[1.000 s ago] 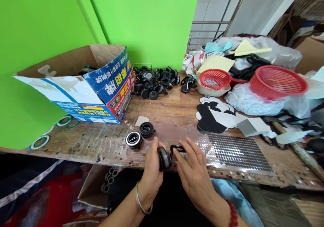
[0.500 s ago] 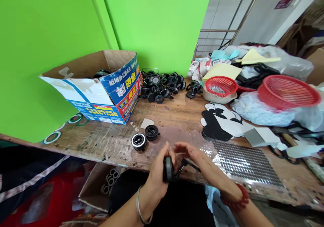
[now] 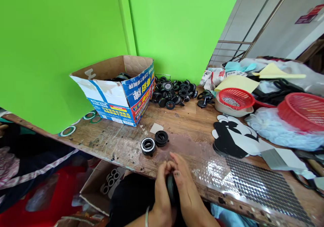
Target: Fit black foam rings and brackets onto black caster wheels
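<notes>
Vs. 0.5 s ago, left hand (image 3: 162,195) & right hand (image 3: 189,195) have come together, both clamped on 1 black disc (image 3: 171,186) at desk (image 3: 192,125) near edge. 2 spare discs (image 3: 148,146) lie nearby; 2 red baskets (image 3: 236,98), 1 box (image 3: 121,88).

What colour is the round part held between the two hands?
The round part is black; the head view shows it.

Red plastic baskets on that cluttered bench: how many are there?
2. A small red mesh plastic basket sits on a white bowl at the back; a larger red mesh plastic basket rests on clear bags at the right edge. Clutter may hide others.
</notes>
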Demonstrator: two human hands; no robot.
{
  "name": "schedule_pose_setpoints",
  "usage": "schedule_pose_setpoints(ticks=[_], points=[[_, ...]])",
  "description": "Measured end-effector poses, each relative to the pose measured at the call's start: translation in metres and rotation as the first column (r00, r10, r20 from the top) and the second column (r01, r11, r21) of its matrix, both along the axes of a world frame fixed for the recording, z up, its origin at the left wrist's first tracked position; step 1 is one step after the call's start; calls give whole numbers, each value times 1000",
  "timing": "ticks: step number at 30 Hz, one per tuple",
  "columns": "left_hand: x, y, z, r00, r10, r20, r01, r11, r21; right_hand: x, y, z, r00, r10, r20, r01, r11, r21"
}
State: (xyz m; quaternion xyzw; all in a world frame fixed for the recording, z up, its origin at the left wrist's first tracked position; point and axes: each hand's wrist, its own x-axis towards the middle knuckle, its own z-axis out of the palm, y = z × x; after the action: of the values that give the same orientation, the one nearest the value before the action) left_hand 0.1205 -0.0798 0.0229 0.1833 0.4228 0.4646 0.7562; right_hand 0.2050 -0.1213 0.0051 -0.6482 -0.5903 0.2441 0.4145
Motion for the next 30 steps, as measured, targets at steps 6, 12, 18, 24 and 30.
schedule_pose_setpoints(ticks=[6, 12, 18, 24, 30], points=[[-17, 49, 24, 986, 125, -114, -79, 936, 344, -1, 39, 38, 977, 118, 180, -145, 978, 150], [-61, 99, 4, 863, 325, -386, -68, 833, 548, 14, 151, 57, 956, 67, 286, -123, 976, 181], [-78, 149, -21, 862, 265, -432, -25, 873, 487, -12, 220, 51, 746, 319, 584, -247, 948, -202], [-72, 163, -23, 858, 132, -497, 128, 881, 455, 6, 240, 56, 753, 292, 590, -280, 953, -114], [-66, 157, -24, 768, 163, -619, 227, 836, 501, 69, 299, 59, 814, -234, 532, 188, 972, 140]])
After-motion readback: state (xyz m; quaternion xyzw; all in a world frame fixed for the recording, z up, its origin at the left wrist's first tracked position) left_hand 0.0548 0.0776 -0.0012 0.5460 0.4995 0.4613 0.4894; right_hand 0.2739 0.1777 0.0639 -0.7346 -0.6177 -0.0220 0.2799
